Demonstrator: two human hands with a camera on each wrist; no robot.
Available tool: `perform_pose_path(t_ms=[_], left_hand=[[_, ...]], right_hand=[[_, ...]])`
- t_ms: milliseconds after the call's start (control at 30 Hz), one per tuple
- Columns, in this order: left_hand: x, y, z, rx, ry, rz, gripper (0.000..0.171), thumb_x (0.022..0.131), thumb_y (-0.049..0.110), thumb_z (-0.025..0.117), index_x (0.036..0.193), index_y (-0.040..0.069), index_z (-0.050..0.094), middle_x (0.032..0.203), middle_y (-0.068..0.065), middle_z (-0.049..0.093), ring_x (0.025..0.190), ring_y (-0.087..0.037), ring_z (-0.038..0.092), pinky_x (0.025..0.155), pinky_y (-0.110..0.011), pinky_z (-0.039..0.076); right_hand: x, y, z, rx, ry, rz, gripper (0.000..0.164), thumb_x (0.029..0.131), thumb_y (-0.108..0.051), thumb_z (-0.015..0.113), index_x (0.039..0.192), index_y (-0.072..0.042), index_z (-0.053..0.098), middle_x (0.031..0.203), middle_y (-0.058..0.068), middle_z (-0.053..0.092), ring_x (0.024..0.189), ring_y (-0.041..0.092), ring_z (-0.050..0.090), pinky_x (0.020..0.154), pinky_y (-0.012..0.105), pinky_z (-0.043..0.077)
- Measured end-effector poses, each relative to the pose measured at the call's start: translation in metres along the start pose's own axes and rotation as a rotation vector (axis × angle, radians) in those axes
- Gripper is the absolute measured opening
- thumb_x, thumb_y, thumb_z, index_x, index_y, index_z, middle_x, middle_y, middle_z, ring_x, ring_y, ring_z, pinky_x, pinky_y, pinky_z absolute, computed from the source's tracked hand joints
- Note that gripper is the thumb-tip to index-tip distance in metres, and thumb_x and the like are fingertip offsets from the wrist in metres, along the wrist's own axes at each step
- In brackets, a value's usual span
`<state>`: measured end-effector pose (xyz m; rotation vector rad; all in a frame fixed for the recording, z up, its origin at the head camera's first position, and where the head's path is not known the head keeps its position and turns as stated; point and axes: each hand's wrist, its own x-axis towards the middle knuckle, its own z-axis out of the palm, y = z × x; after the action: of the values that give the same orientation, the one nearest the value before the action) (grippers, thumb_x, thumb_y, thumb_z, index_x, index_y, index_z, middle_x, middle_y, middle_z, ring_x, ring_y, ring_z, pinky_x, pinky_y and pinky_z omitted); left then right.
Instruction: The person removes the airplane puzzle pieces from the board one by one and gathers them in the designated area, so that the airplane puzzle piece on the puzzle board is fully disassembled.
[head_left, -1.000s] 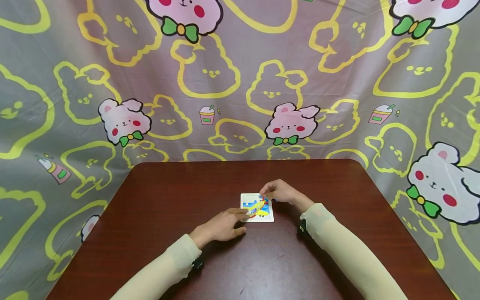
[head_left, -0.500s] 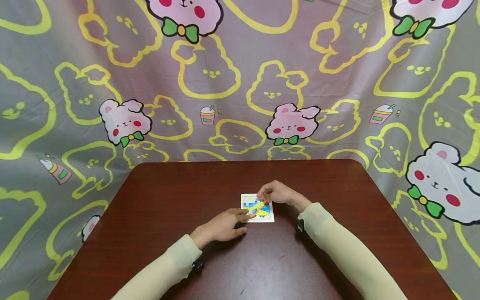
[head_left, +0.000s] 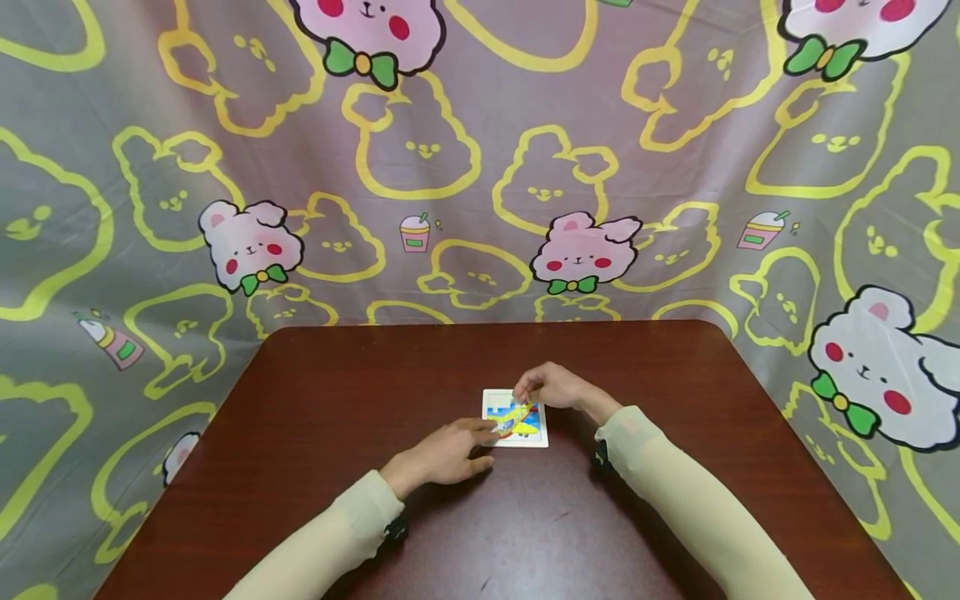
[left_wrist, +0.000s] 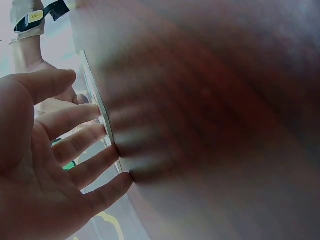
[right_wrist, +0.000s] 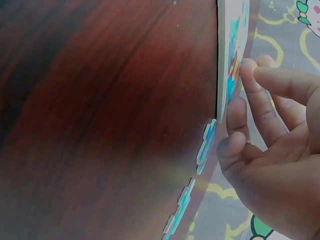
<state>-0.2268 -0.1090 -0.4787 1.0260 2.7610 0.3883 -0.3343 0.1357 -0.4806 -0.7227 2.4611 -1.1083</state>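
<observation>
A small square jigsaw puzzle (head_left: 529, 430) with a yellow plane on blue, in a white frame, lies on the table. My left hand (head_left: 446, 452) is spread at its left side, fingertips right at the frame's edge (left_wrist: 104, 112). Over the upper right part, my right hand (head_left: 555, 387) pinches a small puzzle piece between thumb and fingertips; only a speck of blue shows at the tips in the right wrist view, the rest hidden. The right hand's other fingers (right_wrist: 236, 117) curl close beside the frame.
Two loose blue puzzle pieces, one nearer the frame (right_wrist: 206, 146) and one farther off (right_wrist: 180, 207), lie on the table in the right wrist view. The brown table (head_left: 360, 367) meets a patterned cloth (head_left: 465, 175) at its back and sides.
My right hand has shifted slightly left over the puzzle's upper part, then has stayed nearly still over the last half second. The left hand keeps its place at the frame.
</observation>
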Motion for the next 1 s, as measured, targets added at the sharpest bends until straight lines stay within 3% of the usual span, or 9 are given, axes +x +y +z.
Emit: perform_pose_path(t_ms=[333,600,1000], left_hand=[[0.0002,-0.0017,0.0027,0.005,0.012,0.011,0.044,0.099,0.030,0.061,0.138,0.009,0.061,0.151,-0.009,0.051,0.139,-0.028,0.049,0.113,-0.046,0.042],[0.0006,-0.0029,0.0052,0.013,0.014,0.015,0.044,0.099,0.031,0.060,0.137,0.010,0.061,0.151,-0.008,0.051,0.139,-0.028,0.049,0.112,-0.046,0.043],[0.0009,-0.0015,0.0014,0.012,0.023,0.014,0.042,0.098,0.030,0.061,0.135,0.010,0.063,0.149,-0.008,0.053,0.138,-0.028,0.049,0.112,-0.046,0.043]], right_hand=[[-0.0001,0.0037,0.0015,-0.038,0.015,0.001,0.028,0.088,0.010,0.057,0.100,-0.007,0.076,0.098,0.006,0.075,0.086,0.011,0.064,0.076,0.026,0.053],[-0.0010,0.0019,0.0016,-0.022,-0.039,-0.040,0.029,0.086,0.012,0.058,0.099,-0.006,0.076,0.095,0.007,0.075,0.085,0.016,0.065,0.073,0.025,0.054],[-0.0005,0.0000,0.0005,-0.041,0.002,-0.072,0.033,0.086,0.015,0.053,0.097,-0.005,0.076,0.092,0.008,0.076,0.085,0.017,0.068,0.071,0.023,0.054]])
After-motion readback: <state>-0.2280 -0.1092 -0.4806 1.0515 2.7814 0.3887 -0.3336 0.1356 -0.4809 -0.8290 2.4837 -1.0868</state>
